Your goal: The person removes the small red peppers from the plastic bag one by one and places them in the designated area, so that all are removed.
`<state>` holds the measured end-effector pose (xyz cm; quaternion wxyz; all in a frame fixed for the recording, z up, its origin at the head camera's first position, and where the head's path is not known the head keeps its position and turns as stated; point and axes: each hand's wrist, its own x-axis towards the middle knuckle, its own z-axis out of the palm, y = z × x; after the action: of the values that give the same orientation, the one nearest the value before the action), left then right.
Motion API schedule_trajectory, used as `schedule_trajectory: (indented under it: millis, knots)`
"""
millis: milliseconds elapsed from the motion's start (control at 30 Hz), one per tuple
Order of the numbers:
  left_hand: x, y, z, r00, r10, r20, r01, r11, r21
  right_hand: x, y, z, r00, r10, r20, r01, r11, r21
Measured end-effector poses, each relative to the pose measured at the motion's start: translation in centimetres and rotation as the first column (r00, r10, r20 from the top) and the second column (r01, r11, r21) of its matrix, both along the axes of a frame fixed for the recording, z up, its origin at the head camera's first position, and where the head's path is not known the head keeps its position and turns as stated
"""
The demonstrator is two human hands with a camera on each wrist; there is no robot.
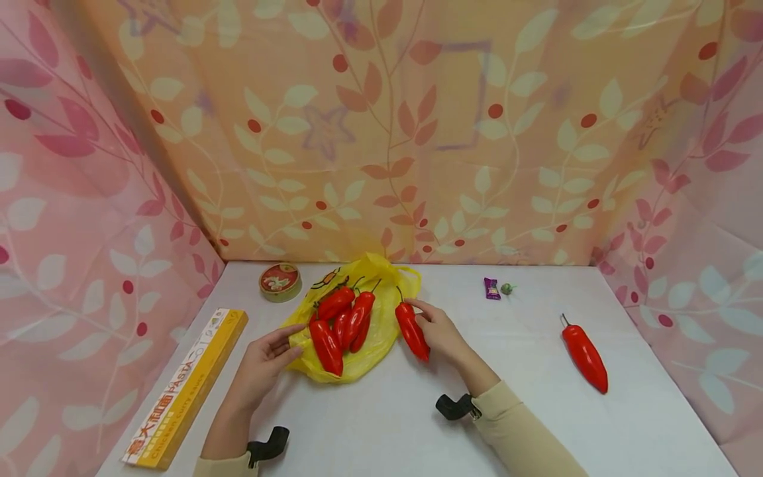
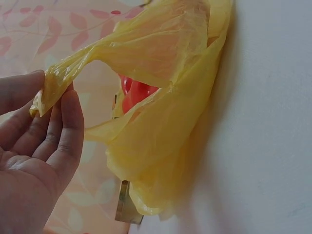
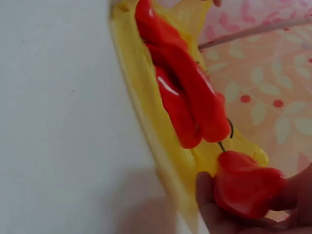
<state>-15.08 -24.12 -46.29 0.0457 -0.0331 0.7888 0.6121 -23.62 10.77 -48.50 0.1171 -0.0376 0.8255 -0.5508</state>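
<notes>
Already several red peppers lie in the yellow bag; the left hand pinches its rim, the right hand grips another pepper, and one pepper waits near the table's right edge.

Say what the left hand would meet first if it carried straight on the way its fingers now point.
The left hand already pinches the edge of the yellow bag. Straight on, it would probably meet the red peppers lying in the bag first, though depth is unclear.
</notes>
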Motion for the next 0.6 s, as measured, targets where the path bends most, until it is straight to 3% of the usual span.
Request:
schedule_trajectory:
  millis: [67, 200, 600]
  knots:
    - [0.0, 0.0, 0.0, 1.0, 0.0, 0.0, 0.0, 1.0, 0.004, 0.2, 0.6, 0.3, 1.0, 0.003, 0.021, -0.002, 0.999, -0.036]
    - [0.1, 0.1, 0.0, 1.0, -0.001, 0.001, 0.001, 1.0, 0.018, 0.9, 1.9, 0.9, 1.0, 0.026, -0.017, -0.026, 0.999, -0.033]
    - [0.1, -0.1, 0.2, 1.0, -0.005, -0.002, 0.005, 1.0, -0.001, 2.9, 7.9, 1.9, 0.992, -0.056, -0.116, 0.074, 0.984, 0.161]
